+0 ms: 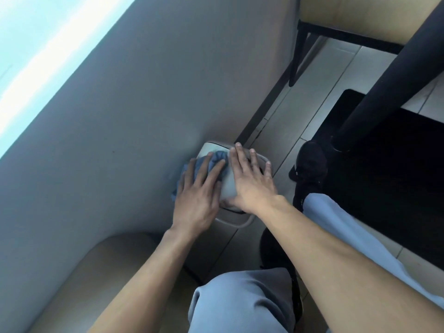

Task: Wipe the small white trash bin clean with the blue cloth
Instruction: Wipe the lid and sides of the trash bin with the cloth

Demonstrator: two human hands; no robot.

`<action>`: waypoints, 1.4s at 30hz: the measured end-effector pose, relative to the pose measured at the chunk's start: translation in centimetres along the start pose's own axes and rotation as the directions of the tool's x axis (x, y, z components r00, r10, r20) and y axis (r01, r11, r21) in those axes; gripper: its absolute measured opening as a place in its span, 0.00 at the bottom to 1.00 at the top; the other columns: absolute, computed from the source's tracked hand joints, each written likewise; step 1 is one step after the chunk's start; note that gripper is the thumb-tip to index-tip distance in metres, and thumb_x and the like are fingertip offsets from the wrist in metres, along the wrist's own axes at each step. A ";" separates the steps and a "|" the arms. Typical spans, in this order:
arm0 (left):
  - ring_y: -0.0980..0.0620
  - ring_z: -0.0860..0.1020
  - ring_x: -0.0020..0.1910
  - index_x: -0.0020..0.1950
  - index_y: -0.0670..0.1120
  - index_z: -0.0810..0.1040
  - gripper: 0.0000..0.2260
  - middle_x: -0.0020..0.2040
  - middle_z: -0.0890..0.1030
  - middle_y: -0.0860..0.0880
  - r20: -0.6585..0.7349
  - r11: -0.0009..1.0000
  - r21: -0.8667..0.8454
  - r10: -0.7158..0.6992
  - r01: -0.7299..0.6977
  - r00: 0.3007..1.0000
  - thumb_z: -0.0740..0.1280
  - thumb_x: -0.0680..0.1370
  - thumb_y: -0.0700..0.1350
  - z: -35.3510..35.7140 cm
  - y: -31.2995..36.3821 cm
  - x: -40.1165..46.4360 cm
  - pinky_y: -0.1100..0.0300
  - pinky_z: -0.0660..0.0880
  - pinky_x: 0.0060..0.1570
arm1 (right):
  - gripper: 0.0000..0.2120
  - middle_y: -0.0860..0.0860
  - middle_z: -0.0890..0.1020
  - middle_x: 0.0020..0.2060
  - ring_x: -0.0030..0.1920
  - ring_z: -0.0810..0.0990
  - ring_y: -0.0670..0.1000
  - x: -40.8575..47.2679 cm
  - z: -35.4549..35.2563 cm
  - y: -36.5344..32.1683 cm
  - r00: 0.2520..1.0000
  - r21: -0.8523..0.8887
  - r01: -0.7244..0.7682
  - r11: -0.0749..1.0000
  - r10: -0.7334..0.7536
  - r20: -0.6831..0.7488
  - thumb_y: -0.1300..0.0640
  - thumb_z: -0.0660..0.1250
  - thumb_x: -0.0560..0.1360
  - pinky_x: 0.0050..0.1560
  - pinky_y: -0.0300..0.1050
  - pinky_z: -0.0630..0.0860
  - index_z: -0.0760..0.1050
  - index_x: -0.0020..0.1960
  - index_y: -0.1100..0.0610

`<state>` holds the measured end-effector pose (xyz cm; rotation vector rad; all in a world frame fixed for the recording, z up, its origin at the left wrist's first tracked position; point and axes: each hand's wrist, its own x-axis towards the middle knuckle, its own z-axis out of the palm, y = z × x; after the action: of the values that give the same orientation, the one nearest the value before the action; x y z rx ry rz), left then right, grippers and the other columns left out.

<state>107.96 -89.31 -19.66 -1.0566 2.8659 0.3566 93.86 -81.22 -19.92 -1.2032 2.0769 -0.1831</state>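
The small white trash bin stands on the floor against the grey wall, seen from above. A crumpled blue cloth lies on the left part of its lid. My left hand presses flat on the cloth with straight fingers. My right hand lies flat on the right part of the lid, fingers spread and reaching the bin's far rim. Both hands hide most of the lid.
The grey wall rises left of the bin. A beige rounded seat is at the lower left. My legs in light blue trousers and black shoes stand to the right. A black table post, a dark mat and another chair lie beyond.
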 end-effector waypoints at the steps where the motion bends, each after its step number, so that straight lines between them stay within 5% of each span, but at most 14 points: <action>1: 0.42 0.56 0.81 0.81 0.59 0.59 0.23 0.83 0.57 0.54 0.003 0.999 -0.027 -0.045 0.045 0.999 0.52 0.85 0.53 0.0 -0.5 0.4 0.42 0.63 0.74 | 0.63 0.49 0.25 0.78 0.79 0.30 0.59 0.0 0.1 0.0 1.000 -0.003 -0.002 1.000 0.002 0.000 0.35 0.72 0.71 0.78 0.70 0.41 0.26 0.79 0.55; 6: 0.39 0.59 0.79 0.82 0.58 0.54 0.24 0.82 0.61 0.49 0.043 0.948 -0.208 -0.237 0.241 0.971 0.52 0.85 0.50 -0.5 1.0 5.3 0.39 0.64 0.73 | 0.63 0.48 0.24 0.77 0.79 0.29 0.59 0.0 0.0 -0.2 1.000 0.018 -0.015 1.000 0.015 0.001 0.36 0.72 0.72 0.78 0.69 0.41 0.25 0.79 0.55; 10: 0.36 0.55 0.81 0.82 0.57 0.58 0.24 0.83 0.58 0.51 -0.024 0.998 0.020 -0.051 0.052 0.998 0.57 0.85 0.47 0.1 2.3 3.0 0.37 0.59 0.76 | 0.61 0.49 0.25 0.77 0.79 0.30 0.58 0.4 -0.2 0.2 1.000 0.011 -0.015 1.000 0.015 -0.015 0.39 0.72 0.73 0.78 0.69 0.42 0.25 0.79 0.55; 13: 0.39 0.57 0.81 0.80 0.58 0.62 0.23 0.82 0.60 0.54 -0.062 0.999 0.039 0.030 -0.028 0.998 0.60 0.84 0.48 0.8 0.6 0.0 0.38 0.61 0.75 | 0.61 0.48 0.26 0.78 0.80 0.31 0.58 0.4 0.1 0.2 1.000 0.019 -0.003 1.000 0.003 -0.028 0.37 0.71 0.73 0.78 0.69 0.42 0.27 0.79 0.55; 20: 0.40 0.60 0.79 0.81 0.57 0.57 0.24 0.81 0.62 0.48 0.014 0.943 -0.177 -0.286 0.284 0.958 0.54 0.84 0.49 -0.5 1.9 5.1 0.38 0.65 0.72 | 0.63 0.49 0.25 0.77 0.79 0.29 0.59 0.1 0.1 -0.1 1.000 0.034 -0.014 0.999 0.015 -0.015 0.36 0.72 0.72 0.78 0.67 0.39 0.24 0.79 0.55; 26: 0.39 0.55 0.81 0.80 0.57 0.63 0.24 0.81 0.62 0.52 -0.070 0.998 0.028 0.060 -0.058 0.996 0.57 0.83 0.46 1.0 1.1 0.8 0.37 0.58 0.76 | 0.60 0.49 0.25 0.77 0.79 0.30 0.59 0.4 0.0 0.2 1.000 0.020 -0.004 1.000 0.004 -0.024 0.40 0.72 0.74 0.78 0.68 0.43 0.27 0.79 0.55; 33: 0.40 0.59 0.79 0.81 0.57 0.59 0.25 0.81 0.62 0.49 -0.023 0.947 -0.192 -0.265 0.256 0.964 0.52 0.83 0.47 0.0 1.6 4.5 0.37 0.64 0.72 | 0.63 0.49 0.25 0.77 0.79 0.30 0.59 0.3 0.3 0.0 0.999 0.035 -0.012 0.999 0.014 -0.036 0.36 0.72 0.71 0.78 0.66 0.40 0.25 0.79 0.55; 39: 0.38 0.55 0.81 0.80 0.57 0.63 0.27 0.82 0.61 0.52 -0.077 0.999 0.043 0.023 -0.020 0.997 0.57 0.81 0.44 1.0 1.6 1.4 0.37 0.57 0.77 | 0.59 0.49 0.25 0.78 0.80 0.31 0.59 0.3 0.0 0.2 0.999 0.029 -0.012 1.000 0.013 -0.041 0.41 0.71 0.74 0.79 0.67 0.42 0.27 0.80 0.55; 42: 0.41 0.59 0.80 0.79 0.58 0.64 0.23 0.80 0.63 0.52 -0.065 1.000 0.010 -0.026 0.027 0.998 0.56 0.83 0.49 1.0 -0.2 0.0 0.40 0.65 0.73 | 0.63 0.48 0.27 0.78 0.79 0.30 0.58 0.2 0.2 0.1 0.999 0.069 -0.009 0.998 0.012 -0.043 0.36 0.73 0.70 0.79 0.65 0.39 0.27 0.80 0.54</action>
<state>108.04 -89.25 -20.64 -1.1233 2.9042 0.3098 93.86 -81.29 -20.21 -1.1559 2.0967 -0.2752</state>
